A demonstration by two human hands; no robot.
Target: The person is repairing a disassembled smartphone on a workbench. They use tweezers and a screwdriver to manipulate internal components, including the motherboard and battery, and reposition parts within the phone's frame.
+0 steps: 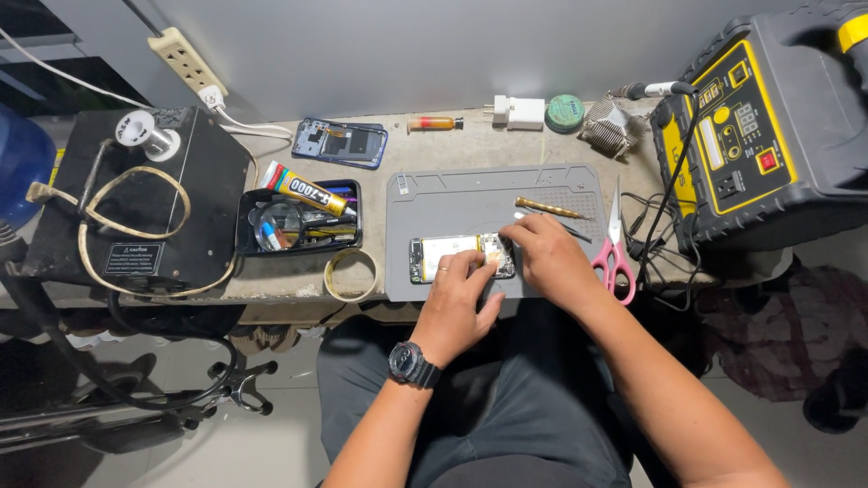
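An opened phone (448,254) with its insides showing lies on a grey work mat (452,194). My left hand (455,303), with a ring and a black wristwatch, presses fingertips on the phone's right part. My right hand (551,260) rests at the phone's right end, fingers curled over it; whether it pinches a small tool is hidden. A brass-handled screwdriver (550,209) and thin tweezers (573,230) lie on the mat just beyond my right hand.
Pink scissors (614,258) lie right of the mat. A black tray (301,220) of tools and a glue tube sits left, a tape ring (351,275) below it. A phone back frame (341,142), charger (517,112) and yellow-black station (764,136) stand behind.
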